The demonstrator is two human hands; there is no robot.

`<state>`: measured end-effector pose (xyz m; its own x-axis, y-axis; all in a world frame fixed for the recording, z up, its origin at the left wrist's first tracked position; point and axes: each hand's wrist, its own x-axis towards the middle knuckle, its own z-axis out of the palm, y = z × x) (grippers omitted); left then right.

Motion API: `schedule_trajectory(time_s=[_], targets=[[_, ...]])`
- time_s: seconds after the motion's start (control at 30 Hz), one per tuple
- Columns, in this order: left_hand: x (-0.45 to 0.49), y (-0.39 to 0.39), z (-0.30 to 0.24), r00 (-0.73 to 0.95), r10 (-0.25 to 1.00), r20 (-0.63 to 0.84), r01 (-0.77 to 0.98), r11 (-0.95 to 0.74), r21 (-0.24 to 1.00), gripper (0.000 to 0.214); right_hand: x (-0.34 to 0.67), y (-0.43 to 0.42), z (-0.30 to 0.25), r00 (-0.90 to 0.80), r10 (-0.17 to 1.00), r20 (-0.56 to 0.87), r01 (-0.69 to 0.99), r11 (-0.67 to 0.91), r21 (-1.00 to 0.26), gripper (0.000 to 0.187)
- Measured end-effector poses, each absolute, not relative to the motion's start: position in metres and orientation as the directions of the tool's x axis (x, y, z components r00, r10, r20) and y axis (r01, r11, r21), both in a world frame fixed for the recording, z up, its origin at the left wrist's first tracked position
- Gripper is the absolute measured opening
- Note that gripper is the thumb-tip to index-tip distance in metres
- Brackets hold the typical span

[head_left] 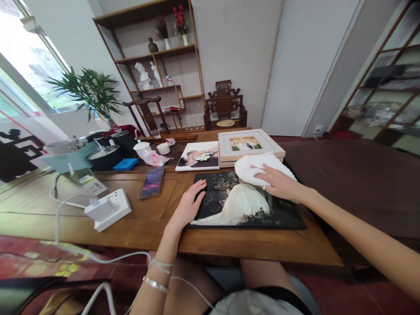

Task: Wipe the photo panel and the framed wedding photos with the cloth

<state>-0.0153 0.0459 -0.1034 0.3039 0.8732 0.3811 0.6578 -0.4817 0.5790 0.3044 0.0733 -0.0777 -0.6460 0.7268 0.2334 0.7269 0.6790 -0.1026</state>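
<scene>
Right hand (277, 181)'s holding a white towel (259, 160) against the photo panel (243, 201) on the wooden table (249, 245), left hand (192, 201)'s fingers loosely spread at its left edge, so pushing too hard could probably make it skid.

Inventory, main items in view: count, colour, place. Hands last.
Polished wooden table: 1, brown, centre
Flat rectangular photo panel: 1, black and cream, table's near side
Soft fabric cloth: 1, white, over panel's far right part
Pale wooden frame stack: 1, beige, beyond panel
Rectangular photo canvas: 1, white-edged, left of stack
Boxy plastic power strip: 1, white, table's left
Leafy plant: 1, green, upper left
Carved wooden chairs: 2, brown, behind table
Open wooden shelving units: 2, brown, back and right
Left hand: 1, bare, on panel's left edge
Right hand: 1, bare, on cloth
</scene>
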Motion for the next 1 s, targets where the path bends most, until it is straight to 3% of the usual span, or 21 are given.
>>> schedule_trajectory(time_s=[0.2, 0.37, 0.5, 0.77, 1.0], targets=[[-0.015, 0.047, -0.105, 0.305, 0.869, 0.39, 0.664, -0.488, 0.567, 0.035, 0.282, 0.003, -0.075, -0.767, 0.614, 0.189, 0.608, 0.788, -0.091, 0.045], [-0.014, 0.047, -0.104, 0.311, 0.872, 0.379, 0.677, -0.483, 0.556, 0.036, 0.256, -0.058, -0.064, -0.845, 0.528, 0.082, 0.504, 0.839, -0.206, 0.044], [-0.014, 0.045, -0.102, 0.313, 0.872, 0.377, 0.677, -0.483, 0.555, 0.036, 0.259, -0.035, -0.06, -0.818, 0.57, 0.077, 0.545, 0.811, -0.213, 0.051], [-0.015, 0.045, -0.103, 0.318, 0.866, 0.385, 0.665, -0.494, 0.561, 0.035, 0.263, 0.057, -0.07, -0.69, 0.696, 0.201, 0.686, 0.716, -0.124, 0.05], [-0.015, 0.047, -0.105, 0.314, 0.866, 0.39, 0.678, -0.492, 0.547, 0.035, 0.239, -0.01, -0.07, -0.765, 0.631, 0.133, 0.612, 0.775, -0.156, 0.051]])
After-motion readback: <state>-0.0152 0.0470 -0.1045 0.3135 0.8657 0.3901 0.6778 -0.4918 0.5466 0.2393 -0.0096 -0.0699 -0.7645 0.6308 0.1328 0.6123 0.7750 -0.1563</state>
